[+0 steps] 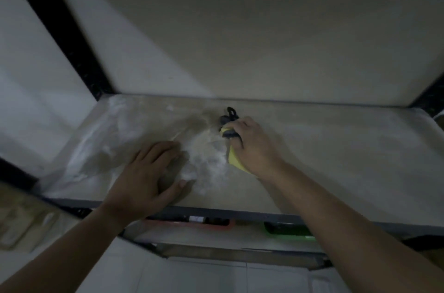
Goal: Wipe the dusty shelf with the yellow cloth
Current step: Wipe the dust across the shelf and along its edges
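Right hand (pixel 253 146) fingers curled, gripping cloth (pixel 234 160) on dusty shelf (pixel 336 148). Left hand (pixel 149 172) flat on shelf, fingers straight and together, thumb out.

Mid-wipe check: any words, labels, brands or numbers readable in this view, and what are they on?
No text can be read in this view.
A white patch inside the orange tray under the shelf: maybe a label, too blurred to read.
The yellow cloth: no print visible.
The green tray: no marking visible.
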`<state>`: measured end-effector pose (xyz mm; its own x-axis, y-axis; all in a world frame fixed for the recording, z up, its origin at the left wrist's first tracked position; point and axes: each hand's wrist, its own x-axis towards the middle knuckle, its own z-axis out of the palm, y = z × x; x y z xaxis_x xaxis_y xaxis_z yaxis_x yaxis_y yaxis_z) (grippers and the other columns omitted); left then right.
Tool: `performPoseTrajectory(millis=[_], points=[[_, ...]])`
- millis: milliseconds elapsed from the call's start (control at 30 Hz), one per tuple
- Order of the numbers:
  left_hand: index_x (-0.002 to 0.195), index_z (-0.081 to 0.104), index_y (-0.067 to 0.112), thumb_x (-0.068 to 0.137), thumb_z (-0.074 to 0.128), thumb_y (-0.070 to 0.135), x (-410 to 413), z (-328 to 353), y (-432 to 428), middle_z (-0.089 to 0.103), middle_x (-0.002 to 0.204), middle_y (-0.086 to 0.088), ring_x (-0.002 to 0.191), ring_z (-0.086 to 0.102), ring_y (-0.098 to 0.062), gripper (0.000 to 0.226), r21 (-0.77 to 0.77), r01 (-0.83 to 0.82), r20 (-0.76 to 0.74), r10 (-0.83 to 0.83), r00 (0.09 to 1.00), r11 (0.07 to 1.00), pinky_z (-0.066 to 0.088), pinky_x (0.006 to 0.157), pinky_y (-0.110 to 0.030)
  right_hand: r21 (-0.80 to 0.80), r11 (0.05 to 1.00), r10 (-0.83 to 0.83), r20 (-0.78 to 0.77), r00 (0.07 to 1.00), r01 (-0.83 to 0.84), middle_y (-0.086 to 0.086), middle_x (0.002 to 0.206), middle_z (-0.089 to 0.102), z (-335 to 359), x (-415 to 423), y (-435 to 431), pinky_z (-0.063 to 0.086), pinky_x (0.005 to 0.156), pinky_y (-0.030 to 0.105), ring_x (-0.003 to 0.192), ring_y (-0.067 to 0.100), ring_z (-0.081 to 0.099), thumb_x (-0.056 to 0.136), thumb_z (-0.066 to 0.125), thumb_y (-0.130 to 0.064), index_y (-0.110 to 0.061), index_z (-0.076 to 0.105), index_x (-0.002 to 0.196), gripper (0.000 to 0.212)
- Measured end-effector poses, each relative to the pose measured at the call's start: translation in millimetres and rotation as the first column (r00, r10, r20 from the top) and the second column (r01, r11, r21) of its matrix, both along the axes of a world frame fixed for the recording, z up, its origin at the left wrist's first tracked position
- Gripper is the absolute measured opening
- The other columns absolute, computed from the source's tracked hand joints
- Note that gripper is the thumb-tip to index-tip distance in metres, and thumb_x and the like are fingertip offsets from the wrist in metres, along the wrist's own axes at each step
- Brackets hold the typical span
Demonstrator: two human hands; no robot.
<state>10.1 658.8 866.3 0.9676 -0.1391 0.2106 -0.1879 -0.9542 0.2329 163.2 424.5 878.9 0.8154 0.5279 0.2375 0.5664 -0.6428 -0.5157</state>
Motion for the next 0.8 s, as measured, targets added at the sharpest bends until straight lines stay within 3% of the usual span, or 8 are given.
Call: performPoseTrajectory(millis=[67,133,233,333,467,633,733,800], points=[[0.146,0.056,0.018,0.1,0.039,0.067,-2.9,3.7,4.5,0.052,0.149,0.002,0.137,0.05,-0.019,0.07,-0.025,0.008,-0.009,-0.008,1.0,1.0,0.04,0.11,-0.034,0.126,0.992,-0.036,0.036,0.999,0.032,0.017,0.12,0.06,4.6,13.3,0.9,0.044,0.099,0.041,0.11,0.036,0.058,0.082,0.061,-0.002,-0.009,0.066,0.119,0.038],[0.147,0.055,0.016,0.1,0.039,0.067,-10.0,9.1,15.5,0.053,0.148,0.0,0.135,0.05,-0.02,0.07,-0.053,-0.034,0.005,0.034,0.999,0.998,0.036,0.11,-0.03,0.153,0.959,-0.251,0.052,0.967,0.24,0.021,0.132,0.054,4.5,38.7,-9.1,0.043,0.102,0.042,0.118,0.039,0.053,0.084,0.061,-0.006,-0.007,0.054,0.135,0.051],[0.14,0.06,0.01,0.1,0.04,0.06,-31.0,17.7,48.4,0.058,0.145,-0.007,0.13,0.057,-0.029,0.067,-0.102,-0.171,0.054,0.177,0.983,0.98,0.046,0.107,-0.045,-0.033,0.9,-0.433,0.044,0.9,0.435,0.024,0.134,0.051,-5.2,64.6,-15.8,0.04,0.101,0.044,0.117,0.042,0.051,0.091,0.056,-0.022,-0.004,0.046,0.139,0.052],[0.138,0.06,0.012,0.098,0.042,0.053,-57.0,20.4,90.2,0.056,0.148,-0.004,0.13,0.057,-0.031,0.06,-0.123,-0.301,0.056,0.31,0.949,0.946,0.047,0.107,-0.05,-0.186,0.908,-0.345,0.177,0.922,0.375,0.02,0.126,0.057,-15.0,56.0,14.0,0.037,0.093,0.041,0.107,0.039,0.054,0.087,0.05,-0.022,-0.005,0.056,0.125,0.041],[0.143,0.056,0.011,0.099,0.034,0.058,-61.5,15.8,112.7,0.051,0.151,-0.007,0.137,0.05,-0.032,0.068,-0.068,-0.342,0.002,0.343,0.94,0.937,0.042,0.112,-0.051,-0.179,0.958,-0.192,0.189,0.963,0.226,0.009,0.127,0.058,-17.3,26.3,68.7,0.038,0.094,0.036,0.107,0.032,0.054,0.085,0.049,-0.017,-0.013,0.057,0.123,0.039],[0.149,0.049,0.015,0.1,0.029,0.068,-41.6,7.9,113.3,0.049,0.151,-0.005,0.136,0.047,-0.026,0.075,-0.113,-0.242,-0.002,0.244,0.97,0.964,0.038,0.112,-0.042,0.116,0.98,0.174,-0.114,0.978,-0.161,0.005,0.116,0.065,6.6,4.2,95.9,0.044,0.099,0.025,0.107,0.02,0.058,0.078,0.049,0.008,-0.007,0.068,0.11,0.04],[0.149,0.05,0.015,0.099,0.036,0.064,-37.3,0.9,112.0,0.051,0.148,-0.004,0.135,0.049,-0.025,0.071,-0.137,-0.222,0.002,0.224,0.975,0.965,0.036,0.11,-0.038,0.061,0.998,0.002,-0.14,0.99,0.006,0.004,0.12,0.057,25.2,34.3,73.7,0.037,0.096,0.014,0.11,0.016,0.052,0.09,0.046,0.002,-0.008,0.062,0.122,0.037],[0.146,0.053,0.014,0.098,0.039,0.059,-34.3,0.0,111.5,0.054,0.145,-0.004,0.132,0.051,-0.026,0.067,-0.132,-0.219,0.003,0.221,0.975,0.967,0.037,0.108,-0.037,-0.136,0.98,-0.159,-0.092,0.983,0.145,0.015,0.136,0.052,27.6,62.9,60.0,0.037,0.105,0.03,0.124,0.031,0.05,0.093,0.05,-0.006,-0.007,0.051,0.137,0.043]])
